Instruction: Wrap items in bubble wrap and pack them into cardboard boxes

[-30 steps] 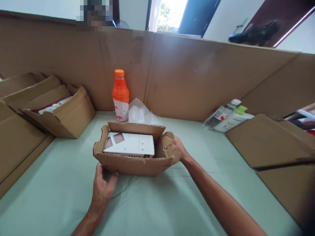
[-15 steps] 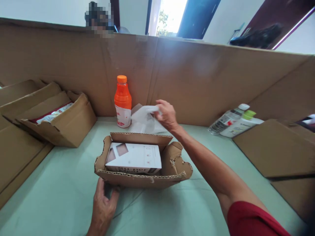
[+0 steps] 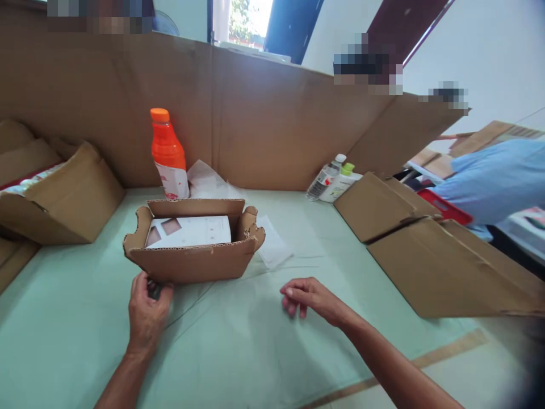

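Note:
A cut-down brown cardboard box (image 3: 191,266) stands on the green-covered table with a white printed carton (image 3: 200,230) lying inside. My left hand (image 3: 149,312) is at the box's lower left front corner, thumb and fingers apart with a dark gap between them. Whether the fingertips touch the box is hard to see. Over the table to the right of the box, my right hand (image 3: 304,298) hangs with loosely curled fingers and holds nothing visible. Thin white sheeting (image 3: 208,180) lies behind the box, and a thin white piece (image 3: 272,241) shows at its right end.
An orange bottle (image 3: 168,153) stands behind the box. A clear bottle (image 3: 326,179) and a white bottle with a green cap (image 3: 340,186) lean near the cardboard wall (image 3: 272,125). Cardboard boxes flank both sides, a left one (image 3: 80,199) and a right one (image 3: 417,267). A person's blue sleeve (image 3: 498,176) is at far right.
My right hand has let go of the white sheeting and come back to the front right of the box. My left hand stays by the box corner. The view has turned right.

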Demonstrator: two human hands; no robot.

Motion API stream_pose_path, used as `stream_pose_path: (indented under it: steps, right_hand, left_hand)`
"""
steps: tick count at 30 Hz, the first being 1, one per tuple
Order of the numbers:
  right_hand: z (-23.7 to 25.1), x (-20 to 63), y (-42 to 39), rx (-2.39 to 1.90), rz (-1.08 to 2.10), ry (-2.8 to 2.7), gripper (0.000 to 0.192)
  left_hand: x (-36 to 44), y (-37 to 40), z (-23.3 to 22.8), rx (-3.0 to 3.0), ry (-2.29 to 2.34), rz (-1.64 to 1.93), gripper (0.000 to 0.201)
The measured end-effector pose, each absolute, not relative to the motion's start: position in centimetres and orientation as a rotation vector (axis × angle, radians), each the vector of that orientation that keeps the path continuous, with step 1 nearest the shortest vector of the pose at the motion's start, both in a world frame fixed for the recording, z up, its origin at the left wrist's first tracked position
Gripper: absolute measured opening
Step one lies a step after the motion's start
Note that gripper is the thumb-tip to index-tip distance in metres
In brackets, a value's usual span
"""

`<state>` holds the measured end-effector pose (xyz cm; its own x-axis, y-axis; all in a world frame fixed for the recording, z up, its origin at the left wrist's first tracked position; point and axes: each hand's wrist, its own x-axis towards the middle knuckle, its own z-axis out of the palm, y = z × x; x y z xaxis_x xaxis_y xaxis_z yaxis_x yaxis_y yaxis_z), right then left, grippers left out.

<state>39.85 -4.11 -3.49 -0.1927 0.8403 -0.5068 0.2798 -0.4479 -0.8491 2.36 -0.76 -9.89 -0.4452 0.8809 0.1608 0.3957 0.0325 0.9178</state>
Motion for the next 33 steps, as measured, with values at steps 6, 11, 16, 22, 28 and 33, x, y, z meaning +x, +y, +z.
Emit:
stream_pose_path:
  steps: [6,11,16,22,28,33]
  right_hand:
    - [-3.3,34.6,0.3,-1.444,1.202,-1.517,0.052]
    - [-5.7,30.0,2.0,-1.404,1.115,-1.645,0.046]
    - [-6.1,28.8,2.2,-1.404,1.08,-1.67,0.052]
    - [-3.6,34.8,2.1,-1.375,0.504,-2.201,0.069]
    - [-2.6,42.8,2.3,-1.822,0.065,-2.45,0.089]
    - [-5.1,41.3,2.0,-1.771,0.076,-2.391,0.056]
  left_hand:
    - [1.0,-0.8,-10.1,1.551,1.987,1.314,0.027]
    - [1.1,0.0,-10.9,1.361,1.859,1.368,0.041]
    - [1.5,0.8,-11.0,1.109,1.622,1.398,0.071]
    - [1.7,0.9,-10.7,1.034,1.489,1.479,0.075]
    - [1.6,1.0,-10.8,0.998,1.526,1.491,0.074]
    - [1.6,0.8,-10.7,1.0,1.545,1.518,0.073]
